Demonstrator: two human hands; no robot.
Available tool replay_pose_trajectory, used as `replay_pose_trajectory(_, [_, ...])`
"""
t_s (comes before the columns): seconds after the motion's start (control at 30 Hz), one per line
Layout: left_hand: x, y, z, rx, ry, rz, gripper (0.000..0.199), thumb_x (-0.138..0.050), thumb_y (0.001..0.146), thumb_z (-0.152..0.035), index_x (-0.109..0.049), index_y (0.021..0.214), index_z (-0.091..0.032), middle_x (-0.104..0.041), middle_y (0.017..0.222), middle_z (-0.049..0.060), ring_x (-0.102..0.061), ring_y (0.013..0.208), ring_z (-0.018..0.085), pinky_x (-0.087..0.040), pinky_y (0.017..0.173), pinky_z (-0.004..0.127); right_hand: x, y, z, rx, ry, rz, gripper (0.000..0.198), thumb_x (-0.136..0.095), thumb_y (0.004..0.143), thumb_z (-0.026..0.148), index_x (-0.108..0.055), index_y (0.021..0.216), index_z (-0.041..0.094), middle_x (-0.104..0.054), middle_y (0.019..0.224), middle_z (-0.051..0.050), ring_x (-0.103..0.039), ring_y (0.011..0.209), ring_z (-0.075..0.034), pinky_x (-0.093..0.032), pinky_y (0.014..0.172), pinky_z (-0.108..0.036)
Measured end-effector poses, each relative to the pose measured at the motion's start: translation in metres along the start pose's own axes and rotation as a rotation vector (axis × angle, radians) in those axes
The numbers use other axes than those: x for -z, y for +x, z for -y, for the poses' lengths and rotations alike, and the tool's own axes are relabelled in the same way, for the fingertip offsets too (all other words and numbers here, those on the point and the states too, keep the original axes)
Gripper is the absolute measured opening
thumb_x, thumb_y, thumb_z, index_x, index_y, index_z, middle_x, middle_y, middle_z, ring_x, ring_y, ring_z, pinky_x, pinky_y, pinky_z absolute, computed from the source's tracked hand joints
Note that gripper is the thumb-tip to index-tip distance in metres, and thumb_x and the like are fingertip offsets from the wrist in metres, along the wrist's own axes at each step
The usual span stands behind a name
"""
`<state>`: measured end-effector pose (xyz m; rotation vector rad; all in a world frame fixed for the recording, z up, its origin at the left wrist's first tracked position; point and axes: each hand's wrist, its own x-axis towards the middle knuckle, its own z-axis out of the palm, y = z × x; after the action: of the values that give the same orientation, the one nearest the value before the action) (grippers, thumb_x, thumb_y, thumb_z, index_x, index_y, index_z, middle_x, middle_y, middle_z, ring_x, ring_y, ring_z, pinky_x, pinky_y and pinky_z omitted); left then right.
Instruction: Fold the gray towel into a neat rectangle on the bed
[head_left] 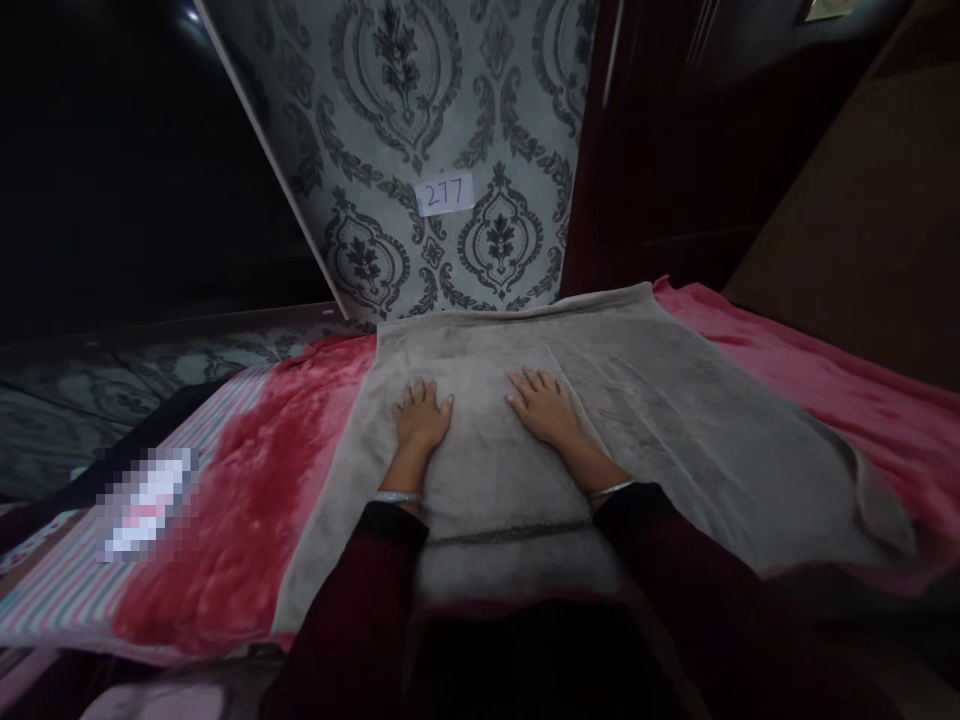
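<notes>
A grey plush towel or blanket [487, 450] lies spread over a red and pink fleecy blanket [247, 490]. On its left part my left hand [421, 412] rests flat with the fingers spread. My right hand [546, 405] presses palm down a little to the right, its fingers also apart. Neither hand holds anything. Creases run across the grey cloth to the right of my right hand, and a dark fold line crosses it between my forearms. Its right corner [885, 510] curls up slightly.
Patterned wallpaper [450, 100] with a paper label [445, 193] reading 277 stands behind. A large dark screen [135, 160] is at the left, a dark red glossy panel [645, 150] at the right. Striped cloth [82, 590] bearing a blurred-out bright object [146, 505] lies left.
</notes>
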<state>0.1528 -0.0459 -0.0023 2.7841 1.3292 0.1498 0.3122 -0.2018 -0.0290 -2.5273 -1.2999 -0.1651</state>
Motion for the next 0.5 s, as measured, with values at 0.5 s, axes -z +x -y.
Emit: replay_pose_trajectory(0.5, [0.014,-0.043,0.059,-0.099,-0.016,0.068,0.058,-0.033,0.103,-0.038,-0.036,0.158,-0.023,-0.037,0.163,0.010,-0.032,0.152,0.032,-0.030,0.120,0.050,0.026,-0.041,-0.029,-0.012,0.000,0.199,0.060,-0.036,0.106,0.044,-0.030,0.161,0.021,-0.019,0.168,-0.012,-0.017,0.155,-0.031,-0.023,0.121,-0.057])
